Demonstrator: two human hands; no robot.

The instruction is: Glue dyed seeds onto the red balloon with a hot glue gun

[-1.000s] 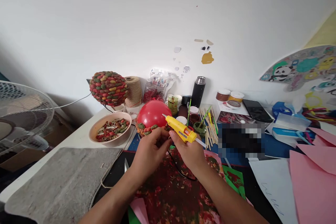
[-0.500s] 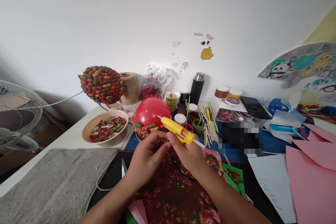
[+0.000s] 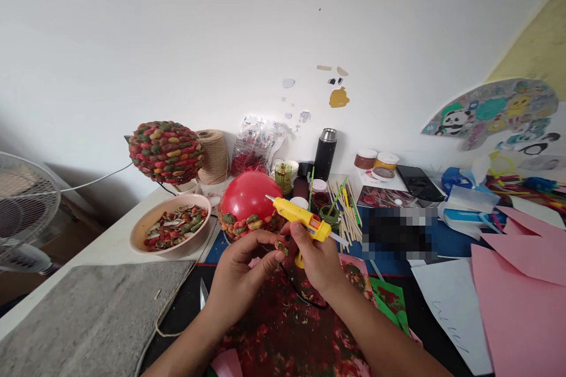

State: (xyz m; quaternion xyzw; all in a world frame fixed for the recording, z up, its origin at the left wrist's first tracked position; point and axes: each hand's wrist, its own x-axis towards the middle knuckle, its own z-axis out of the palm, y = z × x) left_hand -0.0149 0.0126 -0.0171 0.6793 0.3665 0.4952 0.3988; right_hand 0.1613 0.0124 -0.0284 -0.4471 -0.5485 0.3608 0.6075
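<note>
My right hand (image 3: 319, 260) is closed around a yellow hot glue gun (image 3: 297, 215); its nozzle points up and left, and a clear glue stick juts from the back. Pinched between the thumb and forefinger of my left hand (image 3: 243, 274) is a small piece of peanut shell (image 3: 279, 245), its hollow side partly in sight. Just beyond the hands sits a red balloon (image 3: 248, 195), its lower part ringed by painted peanut shells (image 3: 241, 226). At the left, a pink bowl (image 3: 138, 230) holds many painted shells.
A shell-covered ball (image 3: 165, 152) stands behind the bowl beside a twine spool (image 3: 213, 156). Paint jars (image 3: 329, 215), wooden sticks (image 3: 348, 218) and a black thermos (image 3: 326, 155) lie beyond my hands. A blade (image 3: 203, 293) is near my left wrist. Pink paper (image 3: 517, 306) covers the right.
My hands have drawn slightly apart, and the shell piece in my left fingers now shows. More of the glue gun's handle is visible. The whole view has shifted a little.
</note>
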